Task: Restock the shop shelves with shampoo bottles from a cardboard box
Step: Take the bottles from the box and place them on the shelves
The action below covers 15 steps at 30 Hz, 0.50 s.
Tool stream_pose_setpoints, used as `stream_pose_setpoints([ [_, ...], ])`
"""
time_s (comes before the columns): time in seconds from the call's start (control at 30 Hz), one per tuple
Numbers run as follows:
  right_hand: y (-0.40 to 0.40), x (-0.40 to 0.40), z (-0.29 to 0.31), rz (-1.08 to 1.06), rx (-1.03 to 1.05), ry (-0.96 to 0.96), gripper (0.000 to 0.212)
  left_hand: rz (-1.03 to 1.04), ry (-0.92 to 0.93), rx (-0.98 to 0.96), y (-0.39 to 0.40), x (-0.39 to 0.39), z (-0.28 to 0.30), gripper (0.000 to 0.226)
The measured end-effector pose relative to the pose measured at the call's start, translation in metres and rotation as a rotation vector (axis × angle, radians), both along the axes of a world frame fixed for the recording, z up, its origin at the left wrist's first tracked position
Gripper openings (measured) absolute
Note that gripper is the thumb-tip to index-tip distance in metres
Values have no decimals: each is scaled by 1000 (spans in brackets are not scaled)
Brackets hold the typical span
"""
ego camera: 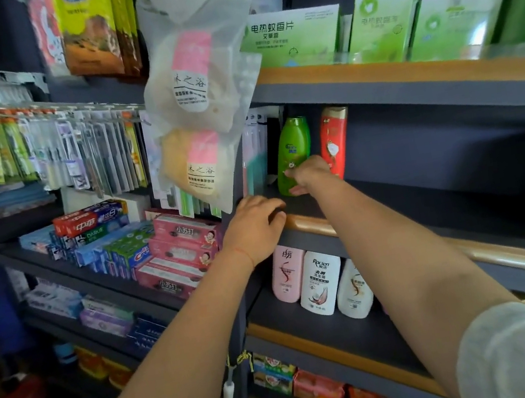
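- Green plastic marks the shampoo bottle (pixel 295 153) that stands upright on the middle shelf (pixel 310 222), just right of the frame's centre.
- That green bottle is gripped low on its body by the right hand (pixel 309 175), whose fingers (pixel 293 172) are curled around its lower front.
- A red shampoo bottle (pixel 335 141) is seen upright just beside the green one, on its right, on the same shelf.
- The left hand (pixel 252 228) is laid on the wood-coloured front edge of the middle shelf, at its left end; its fingers (pixel 274 214) are bent over the edge and loosely spread, and nothing is held in them.
- On the shelf below, three bottles are lined up close together: a pink bottle (pixel 286 273), a white bottle (pixel 320 281) and another white bottle (pixel 354 291), partly hidden by the right forearm.
- Green boxes (pixel 293 37) are ranged along the top shelf in the upper right of the frame.
- Toothpaste boxes (pixel 144 246) are stacked on shelves in the left half.
- Translucent bagged goods (pixel 198 112) are hung at the top centre, in front of the shelf post.
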State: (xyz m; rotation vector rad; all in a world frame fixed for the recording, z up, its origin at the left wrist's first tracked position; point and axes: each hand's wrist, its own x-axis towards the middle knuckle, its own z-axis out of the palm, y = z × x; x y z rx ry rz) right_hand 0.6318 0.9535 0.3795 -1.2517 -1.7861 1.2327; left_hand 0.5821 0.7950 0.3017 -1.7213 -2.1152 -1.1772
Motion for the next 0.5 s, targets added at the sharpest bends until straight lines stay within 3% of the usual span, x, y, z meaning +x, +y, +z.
stream_pose_setpoints([
  [0.17, -3, 7, 4, 9, -18, 1, 41, 11, -4, 12, 2, 0, -2, 32],
  [0.3, -23, 24, 6, 12, 135, 126, 42, 18, 15, -9, 4, 1, -4, 35],
  [0.43, -79, 53, -11, 173, 210, 399, 9, 82, 126, 197, -21, 5, -29, 44],
  [0.5, -110, 63, -37, 264, 186, 429, 12, 140, 117, 257, -48, 5, -65, 39],
])
